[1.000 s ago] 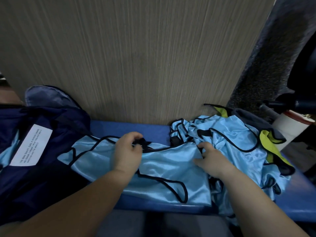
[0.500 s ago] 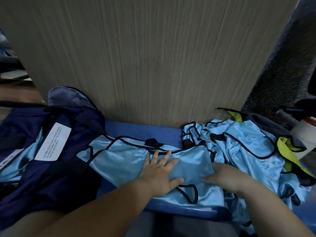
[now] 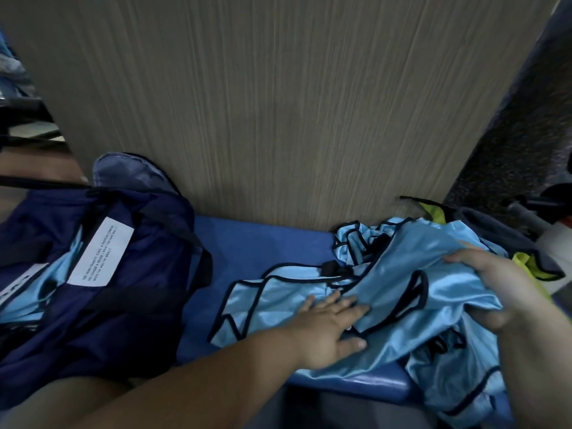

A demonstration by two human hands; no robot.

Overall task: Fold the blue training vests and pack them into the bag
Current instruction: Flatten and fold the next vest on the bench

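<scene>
A dark navy fabric bag sits open at the bench's left end, with a white printed label and light blue cloth inside. On the blue padded bench, near its front edge, the left hand lies flat with fingers spread, pressing a shiny light blue vest with black trim. The right hand curls around a raised fold of that vest. Beneath it, a heap of blue vests spills over the front edge at the right end, beside a yellow-green garment.
</scene>
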